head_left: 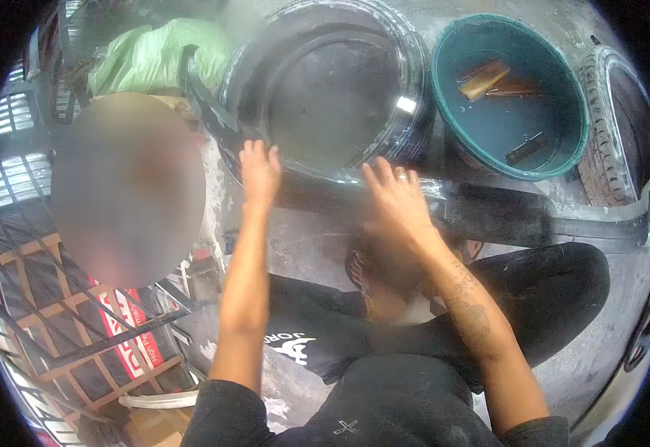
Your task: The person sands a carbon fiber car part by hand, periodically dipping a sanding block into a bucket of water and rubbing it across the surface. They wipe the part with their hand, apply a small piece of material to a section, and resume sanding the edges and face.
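A long glossy black car bumper [500,212] lies across in front of my lap, its left end curving up and away. My left hand [260,170] has its fingers closed over the bumper's upper edge near the left bend. Further right, my right hand [399,195] grips the same edge near the middle, with a ring on one finger. The underside of both grips is hidden. Just beyond the bumper sits a large round dark basin [246,82] with a shiny rim.
A green tub [444,97] of water, with brownish pieces floating in it, stands at the back right beside a tyre [600,134]. At the back left is a pale green plastic bag [161,56]. A blurred person [127,194] and a metal grille [56,339] are on the left.
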`<state>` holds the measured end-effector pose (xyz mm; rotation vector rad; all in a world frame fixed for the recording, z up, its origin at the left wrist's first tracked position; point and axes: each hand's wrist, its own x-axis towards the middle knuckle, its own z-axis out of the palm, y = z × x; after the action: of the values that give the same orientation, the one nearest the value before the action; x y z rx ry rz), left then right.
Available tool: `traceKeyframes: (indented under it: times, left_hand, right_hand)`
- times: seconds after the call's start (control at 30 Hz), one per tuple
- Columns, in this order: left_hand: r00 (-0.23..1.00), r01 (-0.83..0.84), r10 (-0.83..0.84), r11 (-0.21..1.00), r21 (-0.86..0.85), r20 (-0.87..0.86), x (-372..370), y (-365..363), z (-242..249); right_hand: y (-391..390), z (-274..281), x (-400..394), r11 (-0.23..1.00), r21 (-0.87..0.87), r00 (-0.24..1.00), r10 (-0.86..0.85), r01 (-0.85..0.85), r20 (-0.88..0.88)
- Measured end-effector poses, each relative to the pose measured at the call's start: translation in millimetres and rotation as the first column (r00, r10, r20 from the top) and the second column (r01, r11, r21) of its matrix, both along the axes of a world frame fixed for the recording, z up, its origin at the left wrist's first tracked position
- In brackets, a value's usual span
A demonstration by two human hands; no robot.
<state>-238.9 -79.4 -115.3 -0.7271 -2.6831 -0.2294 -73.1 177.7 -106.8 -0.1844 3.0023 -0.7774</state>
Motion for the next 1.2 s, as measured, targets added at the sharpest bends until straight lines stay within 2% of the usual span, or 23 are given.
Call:
traceKeyframes:
  times: [0.03, 0.07, 0.17, 0.23, 0.27, 0.3, 0.37, 0.4, 0.43, 0.5, 0.53, 0.57, 0.67, 0.7, 0.77, 0.83, 0.9, 0.97, 1.0, 1.03, 1.1, 1.17, 1.2]
  left_hand:
    - [0.984, -0.105, 0.093, 0.992, -0.072, -0.152, -5, -1, -2]
    - [0.998, 0.015, -0.008, 0.995, 0.098, -0.069, 26, 32, 4]
    - [0.981, 0.108, -0.128, 0.985, 0.133, 0.147, 71, 73, 15]
    - [0.989, 0.112, -0.12, 0.99, 0.09, 0.086, 25, 26, 20]
    - [0.991, -0.061, 0.054, 0.997, 0.056, 0.122, -2, 3, 25]
    - [0.991, -0.057, 0.05, 0.997, 0.048, 0.121, 1, 4, 19]
    - [0.99, -0.013, 0.014, 1.0, 0.006, -0.137, 13, 25, 5]
    - [0.992, 0.091, -0.08, 0.987, 0.13, -0.094, 40, 55, 0]
    - [0.992, 0.126, -0.126, 0.992, 0.004, -0.017, 75, 88, 13]
    - [0.964, 0.187, -0.21, 0.971, 0.149, 0.162, 63, 67, 23]
    - [0.98, 0.136, -0.151, 0.983, 0.122, 0.127, 33, 36, 23]
    - [0.968, -0.107, 0.106, 0.994, -0.009, 0.229, 2, 6, 30]
    - [0.986, -0.164, 0.16, 0.983, -0.085, -0.048, 1, 7, 8]
    - [0.995, -0.011, 0.011, 1.0, -0.008, -0.095, 28, 32, -6]
    - [0.989, 0.054, -0.072, 0.989, 0.134, 0.132, 94, 99, 27]
    - [0.981, 0.19, -0.195, 0.971, 0.147, 0.022, 55, 51, 12]
    - [0.975, -0.151, 0.139, 0.987, 0.057, 0.172, 10, 7, 32]
    - [0.979, -0.164, 0.159, 0.986, -0.033, -0.126, -5, -8, 3]
    - [0.975, -0.222, 0.222, 0.974, -0.046, -0.001, 17, 20, 6]
    - [0.983, -0.071, 0.062, 0.996, -0.048, -0.175, 42, 44, -11]
    - [0.992, 0.038, -0.048, 0.995, 0.088, 0.117, 95, 91, 19]
    - [0.992, 0.103, -0.107, 0.992, 0.067, 0.064, 54, 51, 14]
    - [0.994, -0.039, 0.041, 0.999, -0.023, 0.103, 26, 24, 19]
  right_hand:
    - [2, 0, -2, 1.0, -0.005, 1.0, 0.0, 0.0, -0.007]
    - [3, 0, -4, 1.0, -0.019, 1.0, 0.006, -0.006, 0.006]
    - [2, 0, -1, 0.999, -0.043, 1.0, 0.0, 0.001, 0.017]
    - [3, -2, 1, 0.999, -0.049, 1.0, 0.004, -0.004, 0.001]
    - [2, -4, 1, 1.0, -0.031, 1.0, 0.001, -0.001, -0.015]
    - [1, -4, 2, 1.0, -0.017, 0.999, -0.008, 0.008, -0.035]
    - [2, 0, -3, 1.0, -0.027, 1.0, 0.005, -0.005, -0.001]
    - [3, 2, -2, 0.999, -0.034, 0.999, 0.015, -0.013, 0.048]
    - [4, 4, -3, 0.999, -0.031, 0.999, 0.007, -0.005, 0.05]
    - [4, 4, 0, 0.999, -0.052, 0.999, 0.017, -0.015, 0.036]
    - [3, 3, 0, 0.999, -0.046, 0.999, 0.024, -0.023, 0.037]
    - [3, 2, -1, 0.999, -0.042, 1.0, 0.019, -0.018, 0.023]
    - [1, 0, 0, 0.999, -0.036, 1.0, 0.001, -0.001, 0.006]
    - [1, -2, 1, 1.0, -0.03, 1.0, -0.006, 0.006, 0.014]
    - [1, -6, 0, 1.0, -0.018, 1.0, 0.005, -0.005, 0.008]
    - [0, -10, 3, 1.0, -0.008, 1.0, -0.005, 0.005, -0.029]
    - [-5, -5, 0, 0.999, -0.032, 1.0, 0.02, -0.019, 0.007]
    - [1, -4, 3, 0.999, -0.041, 1.0, 0.014, -0.014, 0.008]
    - [2, -10, 2, 0.998, -0.055, 0.999, 0.026, -0.027, -0.018]
    - [2, -8, 1, 0.999, -0.044, 1.0, 0.025, -0.026, -0.014]
    - [6, -3, 3, 0.997, -0.07, 1.0, 0.024, -0.024, -0.003]
    - [6, -6, 5, 0.998, -0.053, 1.0, 0.015, -0.016, -0.006]
    - [2, -7, 1, 0.999, -0.047, 1.0, 0.005, -0.006, -0.028]
